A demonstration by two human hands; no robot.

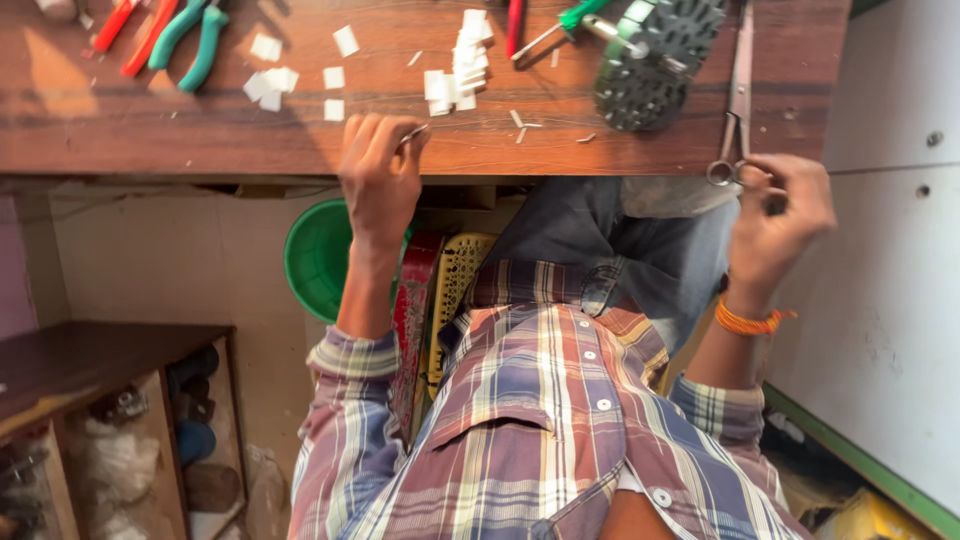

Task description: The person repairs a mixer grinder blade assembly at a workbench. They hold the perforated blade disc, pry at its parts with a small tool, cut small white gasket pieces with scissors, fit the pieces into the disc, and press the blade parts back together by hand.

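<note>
White paper tags [462, 60] lie scattered on the wooden surface [150, 130], left of the dark gear wheel [655, 60]. I see my left hand [380, 180] pinching a thin metal piece [412, 134] below them; my right hand [775, 215], below the wheel, grips scissors [738, 100].

Thin metal pin or wire piece [413, 134]: short, silvery, slightly tilted, pinched at the fingertips of the left hand [380, 180] over the wooden bench's near edge.

Scissors [738, 100]: steel, long-bladed, lying closed on the bench at its right end, finger loops touching the right hand [775, 215].
</note>
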